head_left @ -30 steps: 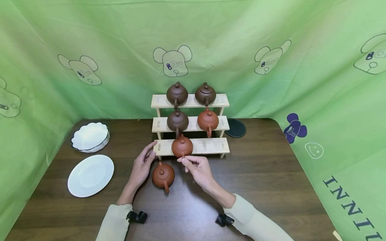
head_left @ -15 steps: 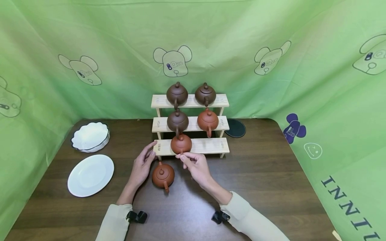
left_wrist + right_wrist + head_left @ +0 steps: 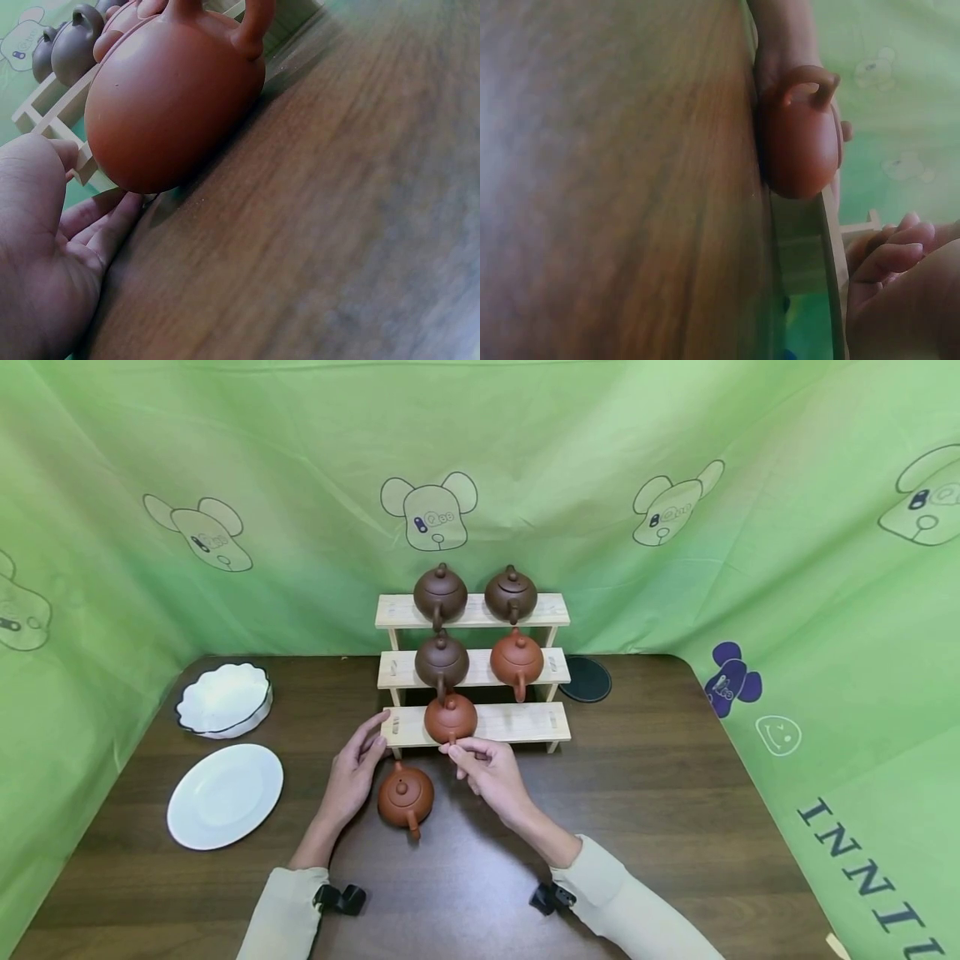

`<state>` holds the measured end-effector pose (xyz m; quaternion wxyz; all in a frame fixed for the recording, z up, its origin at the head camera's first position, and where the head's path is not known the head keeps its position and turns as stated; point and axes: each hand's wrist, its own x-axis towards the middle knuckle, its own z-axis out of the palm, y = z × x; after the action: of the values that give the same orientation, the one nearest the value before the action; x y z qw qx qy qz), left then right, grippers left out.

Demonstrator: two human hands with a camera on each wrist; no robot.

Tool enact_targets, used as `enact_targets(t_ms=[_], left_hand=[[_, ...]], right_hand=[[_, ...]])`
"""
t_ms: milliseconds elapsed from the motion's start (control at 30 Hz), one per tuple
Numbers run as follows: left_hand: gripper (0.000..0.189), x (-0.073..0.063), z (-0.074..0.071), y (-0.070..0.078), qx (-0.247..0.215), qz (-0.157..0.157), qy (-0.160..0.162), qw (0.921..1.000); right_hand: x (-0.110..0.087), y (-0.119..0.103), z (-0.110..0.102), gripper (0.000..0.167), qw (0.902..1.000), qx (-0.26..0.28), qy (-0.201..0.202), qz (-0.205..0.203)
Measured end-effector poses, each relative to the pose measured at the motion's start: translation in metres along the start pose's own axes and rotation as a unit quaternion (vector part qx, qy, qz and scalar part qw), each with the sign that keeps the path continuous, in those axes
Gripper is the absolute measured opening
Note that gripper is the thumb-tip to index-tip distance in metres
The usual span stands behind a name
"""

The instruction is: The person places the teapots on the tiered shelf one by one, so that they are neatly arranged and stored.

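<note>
In the head view, a reddish-brown teapot (image 3: 450, 719) sits on the left half of the lowest step of a wooden stand (image 3: 525, 723). My right hand (image 3: 491, 777) pinches its handle between thumb and fingers at the step's front edge. At the stand's left end, my left hand (image 3: 356, 774) rests its fairly straight fingertips against the lowest step. Another reddish-brown teapot (image 3: 406, 795) stands on the table just right of that hand, and it looms large in the left wrist view. The right wrist view shows my right fingers (image 3: 892, 259) curled, the handle mostly hidden.
Two dark brown teapots (image 3: 441, 595) stand on the top step. The middle step bears a dark brown teapot (image 3: 442, 662) and a reddish one (image 3: 517, 660). A scalloped white bowl (image 3: 226, 702) and a white plate (image 3: 226, 797) lie left; a black round mat (image 3: 587, 680) is behind right.
The held teapot has shifted slightly back and left on the lowest step, my right hand moving with it. Over the last half second almost nothing moves. My left hand stays put.
</note>
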<state>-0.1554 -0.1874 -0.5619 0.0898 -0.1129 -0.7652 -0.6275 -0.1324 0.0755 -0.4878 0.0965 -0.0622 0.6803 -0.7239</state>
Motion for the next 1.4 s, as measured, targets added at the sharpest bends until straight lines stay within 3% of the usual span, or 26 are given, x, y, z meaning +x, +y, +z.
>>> enact_targets(t_ms=[133,400,533,633,767,867,967,1200,1333,1400], left_hand=[[0.044,0.003,-0.002,-0.013,-0.007,-0.017,-0.002,0.9998],[0.044,0.006,-0.004,-0.025,-0.001,-0.035,-0.007,0.9994],[0.044,0.005,-0.003,-0.021,-0.005,-0.026,-0.008,0.9996],[0.045,0.003,-0.001,0.001,0.002,-0.033,-0.008,0.9994],[0.045,0.001,0.001,0.012,0.011,-0.026,-0.002,0.9996],[0.044,0.002,0.0,-0.002,0.002,0.001,0.002,1.0],[0.044,0.001,0.0,-0.003,-0.008,0.009,0.001,0.9999],[0.045,-0.001,0.0,0.008,0.008,-0.013,-0.002,0.9999],[0.045,-0.002,0.002,0.016,-0.003,-0.003,0.003,1.0],[0.044,-0.002,0.002,0.012,-0.008,0.001,0.004,1.0]], right_hand=[[0.0,-0.001,-0.002,0.025,1.0,0.005,-0.002,0.001],[-0.002,-0.001,-0.011,0.022,0.9999,0.003,0.01,-0.009],[-0.004,0.0,-0.015,0.02,0.9998,0.001,0.011,-0.018],[-0.006,0.001,-0.017,0.02,0.9997,0.001,0.013,-0.018],[-0.011,0.0,-0.018,0.021,0.9998,-0.003,0.014,-0.012],[-0.014,-0.001,-0.019,0.021,0.9999,-0.005,0.01,-0.007],[-0.017,0.0,-0.018,0.021,1.0,-0.008,0.006,-0.001],[-0.023,0.002,-0.016,0.017,0.9999,-0.01,-0.005,0.003],[-0.027,0.004,-0.014,0.017,0.9998,-0.01,-0.018,-0.001],[-0.029,0.005,-0.013,0.018,0.9997,-0.01,-0.024,0.001]])
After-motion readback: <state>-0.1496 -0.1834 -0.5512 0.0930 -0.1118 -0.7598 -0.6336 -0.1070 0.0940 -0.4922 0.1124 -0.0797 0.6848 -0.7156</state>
